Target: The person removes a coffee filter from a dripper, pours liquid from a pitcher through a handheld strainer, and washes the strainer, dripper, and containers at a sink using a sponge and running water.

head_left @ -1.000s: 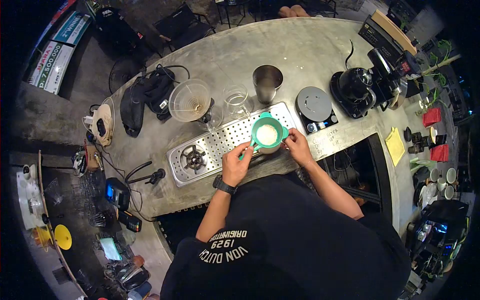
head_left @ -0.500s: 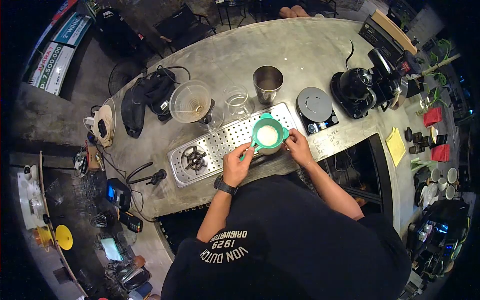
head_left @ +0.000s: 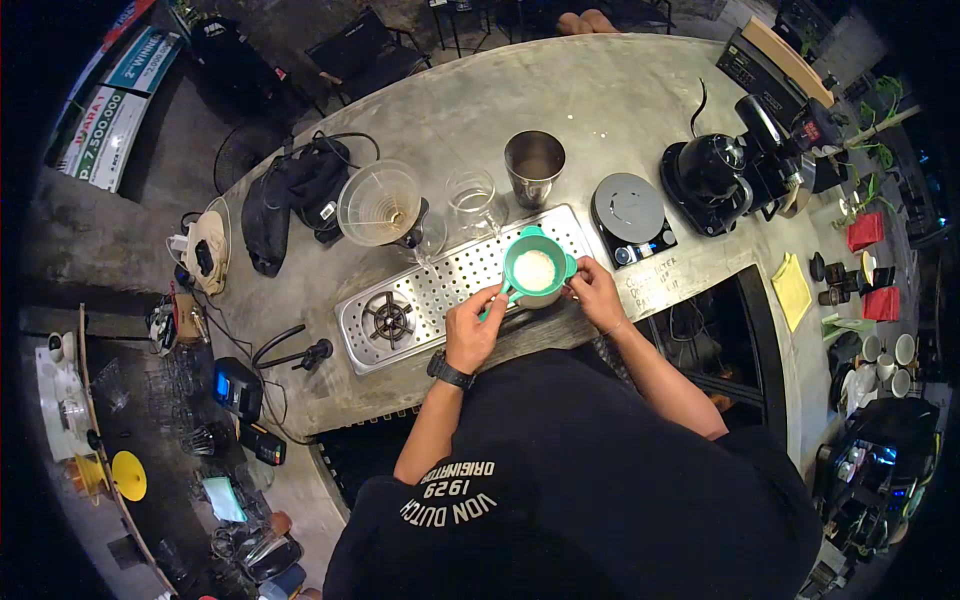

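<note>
Hardly anything had moved since the earlier frame: both hands and the green cup were almost exactly where they had been, with at most a slight shift of the whole view.

Grey and faintly blotched, the counter curved round the metal tray, which had a star-shaped rinser set in its left part. Beyond the tray's left half stood a clear dripper; beyond its middle, a glass server; beyond its right end, a metal tumbler. Right of the tray sat a scale, and farther right a black kettle and a yellow cloth. A black bag lay left of the tray (a beige cap farther out). Across the room, well past the tray on the left, were prize signs and a dark chair.

The cup was over the tray's near edge, towards its right end, with something pale at its bottom and a greyish vessel partly showing beneath. Whether that vessel rested on the tray could not be told. The left hand had thumb and fingers clamped on the cup's handle; the right hand's fingers were at the tab opposite, touching it, though how tightly they closed was hidden.

Compared with the earlier frame, the grip looked unchanged, and the tray and the glassware beyond it had kept their places.
</note>
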The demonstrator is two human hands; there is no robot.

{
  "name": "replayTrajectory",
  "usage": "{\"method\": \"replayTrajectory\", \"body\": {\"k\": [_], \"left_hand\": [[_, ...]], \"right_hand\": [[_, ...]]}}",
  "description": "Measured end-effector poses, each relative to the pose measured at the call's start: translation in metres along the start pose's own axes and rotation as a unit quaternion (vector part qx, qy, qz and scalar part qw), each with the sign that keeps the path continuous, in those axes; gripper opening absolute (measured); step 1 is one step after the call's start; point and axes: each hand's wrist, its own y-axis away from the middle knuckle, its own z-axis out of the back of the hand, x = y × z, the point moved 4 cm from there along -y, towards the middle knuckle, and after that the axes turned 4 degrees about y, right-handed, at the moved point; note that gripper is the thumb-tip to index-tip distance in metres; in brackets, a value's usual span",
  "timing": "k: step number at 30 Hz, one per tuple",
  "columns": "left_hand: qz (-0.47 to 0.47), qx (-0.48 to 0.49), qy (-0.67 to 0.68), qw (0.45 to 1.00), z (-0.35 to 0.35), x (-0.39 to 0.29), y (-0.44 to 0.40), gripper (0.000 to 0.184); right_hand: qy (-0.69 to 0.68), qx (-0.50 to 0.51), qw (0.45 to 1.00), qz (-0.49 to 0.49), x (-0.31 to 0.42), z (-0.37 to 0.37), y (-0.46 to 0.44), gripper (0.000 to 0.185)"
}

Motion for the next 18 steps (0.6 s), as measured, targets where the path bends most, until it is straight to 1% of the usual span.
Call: {"method": "replayTrajectory", "body": {"k": [9, 13, 18], "left_hand": [[0.004, 0.006, 0.004, 1.0, 0.0005, -0.0009, -0.0002, 0.023], [0.035, 0.029, -0.011, 0.999, 0.0018, -0.0052, 0.0003, 0.024], [0.04, 0.03, -0.01, 0.999, 0.0015, -0.0049, 0.0006, 0.024]], "right_hand": [[-0.019, 0.0, 1.0, -0.008, 0.0037, -0.0021, 0.0011, 0.007], [-0.02, 0.005, 1.0, -0.007, 0.0065, -0.0021, 0.0021, 0.006], [-0.025, 0.011, 1.0, -0.008, -0.0004, -0.0008, 0.0, 0.006]]}}
